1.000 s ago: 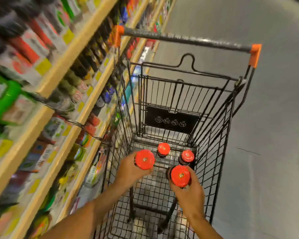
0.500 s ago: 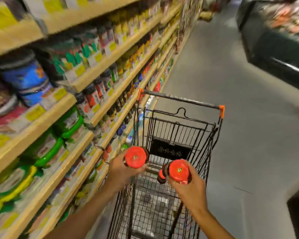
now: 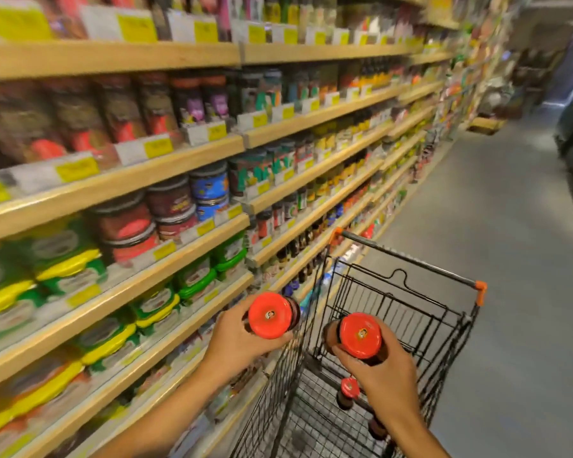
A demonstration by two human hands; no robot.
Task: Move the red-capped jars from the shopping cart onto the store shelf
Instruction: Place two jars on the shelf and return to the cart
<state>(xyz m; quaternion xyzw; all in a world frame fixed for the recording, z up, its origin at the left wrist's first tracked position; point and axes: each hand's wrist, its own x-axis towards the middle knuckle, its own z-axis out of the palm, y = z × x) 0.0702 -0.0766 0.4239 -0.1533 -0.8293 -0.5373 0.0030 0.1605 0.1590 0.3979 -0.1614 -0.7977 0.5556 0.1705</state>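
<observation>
A: What's changed around the black wire shopping cart?

B: Both jars have come up out of its basket. The left hand is wrapped around one dark glass jar with a round red cap, now past the cart's left rim, toward the wooden store shelf. The right hand grips a second red-capped jar above the basket.

A: Anything left inside?

B: One more red-capped jar down in the cart, so likely another trip after shelving.
</observation>
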